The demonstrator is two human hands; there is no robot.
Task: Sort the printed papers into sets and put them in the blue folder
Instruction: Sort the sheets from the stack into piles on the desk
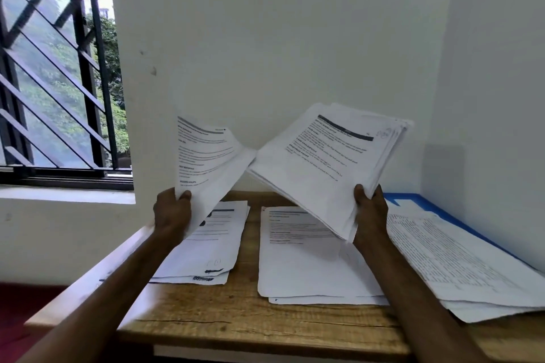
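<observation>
Sorting is running midway: left hand (172,209) pinching one sheet (206,156), right hand (370,209) gripping the unsorted stack (324,162), three piles (309,259) lying out, folder (424,203) awaiting filling.

Wooden bench (236,318) of pale, grained planks, with a long crack running along the near board. Behind the bench, a plain white wall (265,38) carrying a few small dark marks. Right of the bench, a second white wall (495,68), meeting the first in a corner. Left of the bench and higher, a dark-framed window (59,68) with diagonal metal bars, green foliage and daylight beyond. Beneath the window, a white sill (67,193). Below the bench's left edge, dark red floor (17,318).
</observation>
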